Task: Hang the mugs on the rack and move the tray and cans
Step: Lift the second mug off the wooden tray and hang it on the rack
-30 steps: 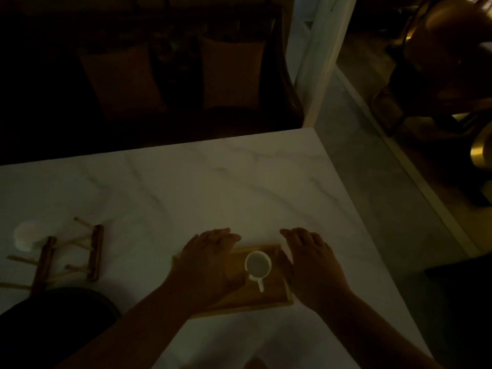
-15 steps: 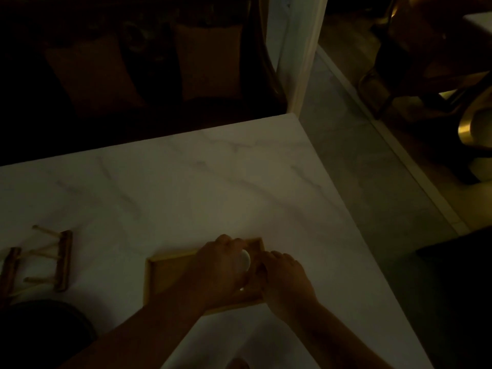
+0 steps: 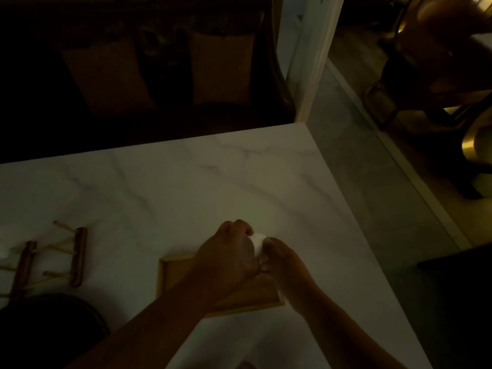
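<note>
- Head camera looks down on a white marble table (image 3: 202, 187) in a very dim room.
- Left hand (image 3: 226, 258) is curled around a white mug (image 3: 258, 242); only a small part of the mug shows between the two hands.
- Right hand (image 3: 283, 258) touches the mug from the right side with its fingertips (image 3: 267, 242). I cannot tell if it really grips the mug or only rests on it.
- The mug is over the far right part of a wooden tray (image 3: 173, 272). If it stands on the tray or is lifted, I cannot tell.
- The tray lies flat on the table, near the person, and both forearms cross over it.
- A wooden mug rack (image 3: 77, 258) is on the table at the left, well apart from the tray.
- A dark round object (image 3: 50, 323) is at the near left edge, just beside the rack.
</note>
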